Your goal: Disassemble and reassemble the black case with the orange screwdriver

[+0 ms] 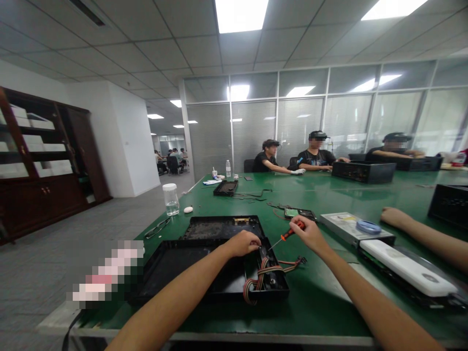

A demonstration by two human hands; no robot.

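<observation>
A black open case point(171, 263) lies on the green table in front of me, its hinged-looking rear panel point(208, 230) spread out behind it. My right hand point(306, 233) grips a screwdriver point(292, 231) by its red and black handle. The thin shaft slants down to the left, its tip at the case's right-hand section. Just left of the tip, my left hand point(245, 243) bends over the same section, fingers pinched together; whatever they hold is hidden. Striped multicoloured wires point(269, 270) loop over the case's right end, close below both hands.
To the right stand a metal drive-like box point(341, 225) with a blue tape roll point(368, 226) and a white elongated device point(407, 267). A co-worker's forearm point(420, 234) reaches in there. A jar point(170, 200) and glasses point(158, 228) lie left. Several people sit across the table.
</observation>
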